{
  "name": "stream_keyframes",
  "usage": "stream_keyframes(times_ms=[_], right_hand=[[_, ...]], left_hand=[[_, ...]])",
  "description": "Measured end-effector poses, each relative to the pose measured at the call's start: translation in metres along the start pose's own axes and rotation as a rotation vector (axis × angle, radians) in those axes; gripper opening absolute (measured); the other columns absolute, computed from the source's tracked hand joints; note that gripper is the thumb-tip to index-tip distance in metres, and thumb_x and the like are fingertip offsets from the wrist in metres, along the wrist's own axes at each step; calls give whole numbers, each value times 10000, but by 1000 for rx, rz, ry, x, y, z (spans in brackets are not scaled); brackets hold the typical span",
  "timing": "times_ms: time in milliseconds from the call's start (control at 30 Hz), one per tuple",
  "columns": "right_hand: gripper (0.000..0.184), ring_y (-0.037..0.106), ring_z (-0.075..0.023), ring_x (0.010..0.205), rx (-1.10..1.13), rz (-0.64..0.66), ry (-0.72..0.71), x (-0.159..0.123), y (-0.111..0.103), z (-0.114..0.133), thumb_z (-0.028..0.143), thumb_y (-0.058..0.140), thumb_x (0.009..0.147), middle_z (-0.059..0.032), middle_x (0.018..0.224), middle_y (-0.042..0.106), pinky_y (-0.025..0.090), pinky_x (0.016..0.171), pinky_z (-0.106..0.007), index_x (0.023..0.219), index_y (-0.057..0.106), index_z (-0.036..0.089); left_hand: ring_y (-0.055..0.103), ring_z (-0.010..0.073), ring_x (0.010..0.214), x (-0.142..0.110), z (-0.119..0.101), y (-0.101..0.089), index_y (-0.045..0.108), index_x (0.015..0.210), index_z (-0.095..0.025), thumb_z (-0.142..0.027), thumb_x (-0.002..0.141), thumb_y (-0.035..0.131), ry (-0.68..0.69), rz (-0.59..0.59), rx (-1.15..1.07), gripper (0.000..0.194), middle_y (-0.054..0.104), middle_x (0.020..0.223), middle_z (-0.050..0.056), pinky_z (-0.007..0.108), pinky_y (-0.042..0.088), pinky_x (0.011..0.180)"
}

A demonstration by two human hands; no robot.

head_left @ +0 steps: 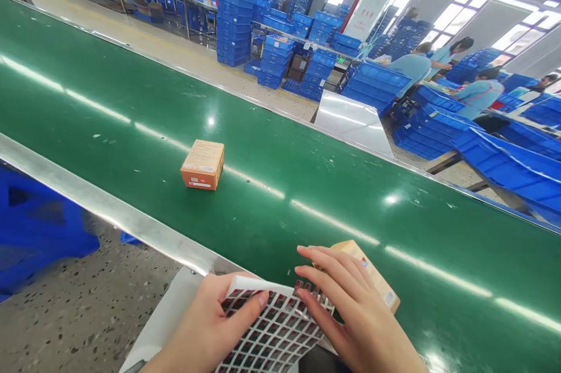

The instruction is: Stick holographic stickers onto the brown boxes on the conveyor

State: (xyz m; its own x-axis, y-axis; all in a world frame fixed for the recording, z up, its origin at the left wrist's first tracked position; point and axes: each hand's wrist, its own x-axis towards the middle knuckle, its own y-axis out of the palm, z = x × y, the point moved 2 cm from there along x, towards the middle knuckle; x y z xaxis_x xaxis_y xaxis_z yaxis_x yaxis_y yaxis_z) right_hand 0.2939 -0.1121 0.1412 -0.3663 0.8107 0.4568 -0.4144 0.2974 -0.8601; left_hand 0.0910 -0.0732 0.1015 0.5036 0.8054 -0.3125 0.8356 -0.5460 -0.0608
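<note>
My left hand (223,320) grips the left upper part of a sheet of stickers (276,329), its thumb lying on top. White lines divide the curved sheet into small dark red pieces. At the sheet's right upper corner is my right hand (346,297), thumb and index finger close together on its edge, other fingers stretched out. What lies between those fingertips is too small to make out. Partly behind my right hand, a tan carton box (377,279) rests on the green conveyor belt (263,227). Another orange-brown carton box (203,164) stands farther left on the belt.
A metal rail (166,232) edges the belt's near side. Below left is a blue plastic stool (39,227). Beyond the belt stand a metal plate (353,118), stacked blue crates (235,16) and slanted blue bins (517,162). Several people in light blue (407,69) work at far tables.
</note>
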Motion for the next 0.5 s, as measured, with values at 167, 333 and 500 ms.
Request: stream_keyframes(times_ms=[167, 333, 500], right_hand=[[135, 713, -279, 1077, -65, 59, -80, -1, 0, -1, 139, 542, 997, -95, 1223, 735, 526, 972, -469, 1001, 633, 237], [145, 719, -250, 1078, 181, 80, -2, 9, 1, -11, 168, 568, 969, -41, 1193, 746, 540, 985, -443, 955, 650, 286], [365, 689, -281, 1121, 645, 177, 552, 57, 46, -56, 524, 593, 932, -91, 1200, 730, 558, 977, -481, 1193, 644, 274]], left_hand=[[632, 208, 789, 0, 4, -2, 741, 797, -199, -521, 887, 602, -23, -63, -33, 362, 715, 804, 21, 245, 478, 676], [619, 207, 787, 1, 20, -11, 754, 808, -180, -508, 845, 633, -42, -155, -41, 351, 692, 779, 22, 258, 484, 703], [675, 200, 781, -3, 45, -30, 785, 856, -204, -636, 793, 734, 13, -29, -61, 440, 756, 845, 32, 265, 523, 728]])
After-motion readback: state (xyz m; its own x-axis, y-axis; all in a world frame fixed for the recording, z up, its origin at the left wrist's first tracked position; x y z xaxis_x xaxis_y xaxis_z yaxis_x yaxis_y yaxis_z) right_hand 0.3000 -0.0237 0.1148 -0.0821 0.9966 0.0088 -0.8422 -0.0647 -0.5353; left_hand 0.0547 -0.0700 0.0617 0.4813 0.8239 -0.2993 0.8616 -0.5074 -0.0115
